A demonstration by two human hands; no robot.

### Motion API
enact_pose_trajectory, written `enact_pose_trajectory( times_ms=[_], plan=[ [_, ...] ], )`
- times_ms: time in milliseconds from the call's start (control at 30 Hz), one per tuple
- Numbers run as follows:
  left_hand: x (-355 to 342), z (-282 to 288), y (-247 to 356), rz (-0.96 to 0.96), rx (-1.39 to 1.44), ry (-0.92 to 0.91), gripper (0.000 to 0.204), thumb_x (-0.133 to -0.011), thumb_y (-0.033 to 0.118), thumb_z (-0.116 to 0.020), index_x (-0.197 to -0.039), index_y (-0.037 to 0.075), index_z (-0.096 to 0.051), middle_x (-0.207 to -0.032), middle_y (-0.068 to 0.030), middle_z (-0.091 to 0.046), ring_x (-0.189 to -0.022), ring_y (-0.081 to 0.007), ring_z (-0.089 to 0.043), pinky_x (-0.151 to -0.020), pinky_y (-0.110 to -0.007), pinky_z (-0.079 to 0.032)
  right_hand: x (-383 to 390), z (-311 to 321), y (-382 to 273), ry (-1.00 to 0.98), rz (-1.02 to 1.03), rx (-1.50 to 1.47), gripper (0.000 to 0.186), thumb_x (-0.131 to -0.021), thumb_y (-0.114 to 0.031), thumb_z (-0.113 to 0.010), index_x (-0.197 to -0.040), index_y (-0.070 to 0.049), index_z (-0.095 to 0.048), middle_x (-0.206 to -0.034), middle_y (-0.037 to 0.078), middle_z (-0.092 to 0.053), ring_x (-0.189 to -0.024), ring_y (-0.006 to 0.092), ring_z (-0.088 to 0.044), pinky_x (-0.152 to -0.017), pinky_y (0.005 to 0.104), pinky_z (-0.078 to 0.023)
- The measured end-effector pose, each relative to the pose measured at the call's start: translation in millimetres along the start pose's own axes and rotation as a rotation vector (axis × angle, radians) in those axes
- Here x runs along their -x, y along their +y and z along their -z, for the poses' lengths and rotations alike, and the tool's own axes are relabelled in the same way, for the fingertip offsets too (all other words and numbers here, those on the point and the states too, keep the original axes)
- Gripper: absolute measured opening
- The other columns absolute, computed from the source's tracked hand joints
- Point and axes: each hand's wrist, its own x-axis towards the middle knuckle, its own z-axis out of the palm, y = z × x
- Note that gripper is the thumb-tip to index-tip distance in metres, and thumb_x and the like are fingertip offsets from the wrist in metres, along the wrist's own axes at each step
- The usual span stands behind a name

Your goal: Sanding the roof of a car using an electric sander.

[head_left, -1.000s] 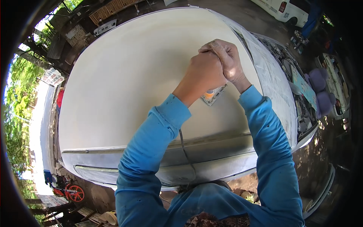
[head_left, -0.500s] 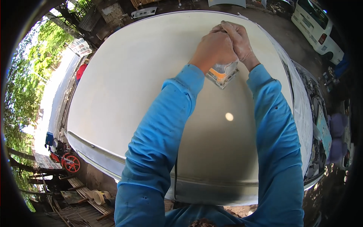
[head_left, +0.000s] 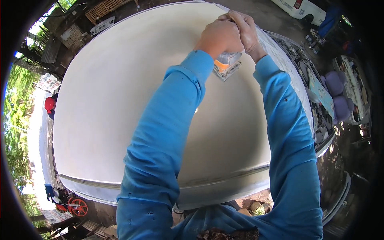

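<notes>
Both my hands are at the far right part of a large off-white car roof, arms stretched out in blue sleeves. Under them sits a sander, grey with an orange band and a flat square base resting on the roof. My left hand is closed in a fist over its top. Pressed against it from the right is my right hand, with its fingers curled over the left hand and the tool's top. The two hands hide most of the sander's body.
Pale sheeting covers the roof's right side, beside an exposed engine bay. Purple seats or cushions lie farther right. A white vehicle is parked at the far right. A motorcycle with an orange wheel stands at the lower left.
My hands and the sander have shifted right across the roof, toward the sheeting. The head view has turned right too, so the roof and surroundings sit farther left. The grip looks the same.
</notes>
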Motion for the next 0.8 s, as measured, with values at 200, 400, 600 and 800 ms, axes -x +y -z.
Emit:
enact_pose_trajectory(
  times_ms=[200,400,600,800],
  plan=[
    [52.8,-3.1,67.7,-0.08,0.018,-0.007,0.029,-0.068,0.021,-0.067,-0.091,0.004,-0.074,-0.094,-0.0157,-0.073,-0.09,-0.0321,-0.07,-0.079,-0.039,-0.057,75.5,17.9,-47.2,0.102,-0.001,0.083,0.04,-0.098,-0.029,-0.052,-0.093,0.006,-0.071,-0.092,0.014,-0.072,-0.086,0.019,-0.066,-0.082,0.0326,-0.052],
    [116.0,1.3,89.3,-0.151,0.138,0.045,0.018,-0.066,0.015,-0.067,-0.079,0.003,-0.07,-0.077,-0.017,-0.07,-0.074,-0.0338,-0.069,-0.068,-0.042,-0.056,134.6,-4.9,-86.5,0.078,0.021,0.114,0.04,-0.097,-0.029,-0.052,-0.092,0.006,-0.071,-0.091,0.013,-0.071,-0.084,0.0195,-0.065,-0.081,0.0327,-0.051],
    [168.8,15.2,66.5,-0.133,0.193,0.165,0.016,-0.064,0.01,-0.07,-0.077,0.001,-0.068,-0.071,-0.0156,-0.068,-0.067,-0.033,-0.067,-0.061,-0.042,-0.055,149.3,-60.8,-108.2,0.016,-0.013,0.051,0.036,-0.097,-0.026,-0.052,-0.091,0.005,-0.07,-0.089,0.013,-0.07,-0.084,0.0193,-0.065,-0.081,0.0322,-0.05],
    [179.8,30.9,10.3,-0.033,0.163,0.215,0.022,-0.068,0.018,-0.073,-0.079,0.0,-0.068,-0.075,-0.019,-0.069,-0.07,-0.0362,-0.068,-0.065,-0.045,-0.055,112.6,-116.2,-91.2,-0.099,0.016,-0.024,0.035,-0.097,-0.025,-0.053,-0.089,0.004,-0.07,-0.086,0.011,-0.07,-0.082,0.0176,-0.063,-0.08,0.0314,-0.05]
  ],
)
